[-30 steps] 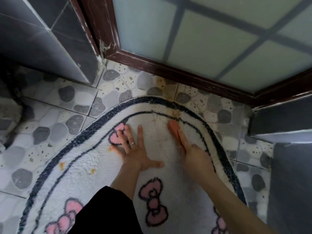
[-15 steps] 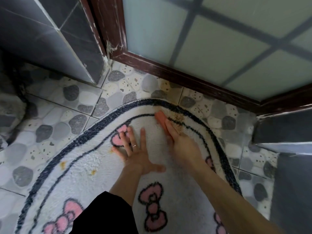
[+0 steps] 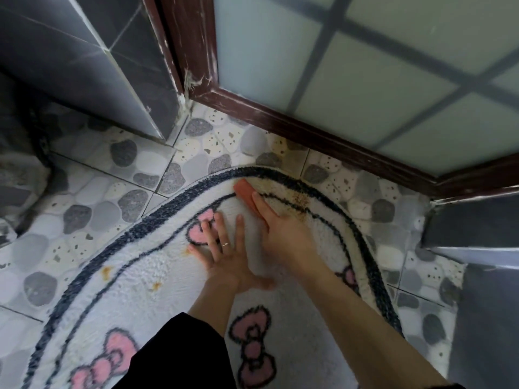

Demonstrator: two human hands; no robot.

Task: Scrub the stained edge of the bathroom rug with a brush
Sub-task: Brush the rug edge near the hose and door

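A white fluffy bathroom rug [image 3: 157, 279] with dark border lines and pink bows lies on the pebble-pattern floor. A brown stain [image 3: 299, 202] marks its far edge between the border lines. My right hand [image 3: 283, 234] holds an orange brush [image 3: 247, 193] with the index finger stretched along its back, and the brush lies on the far border just left of the stain. My left hand [image 3: 224, 251] rests flat on the rug with fingers spread, a ring on one finger, right beside the right wrist.
Smaller orange spots [image 3: 106, 272] dot the rug's left border. A frosted glass door in a dark wooden frame [image 3: 323, 138] runs close behind the rug edge. Dark tiled walls [image 3: 92, 66] stand at the left and right. A black sleeve [image 3: 174, 355] is at the bottom.
My right hand has pushed the brush forward and left across the stained spot up to the rug's far border. The left hand has stayed pressed in place.
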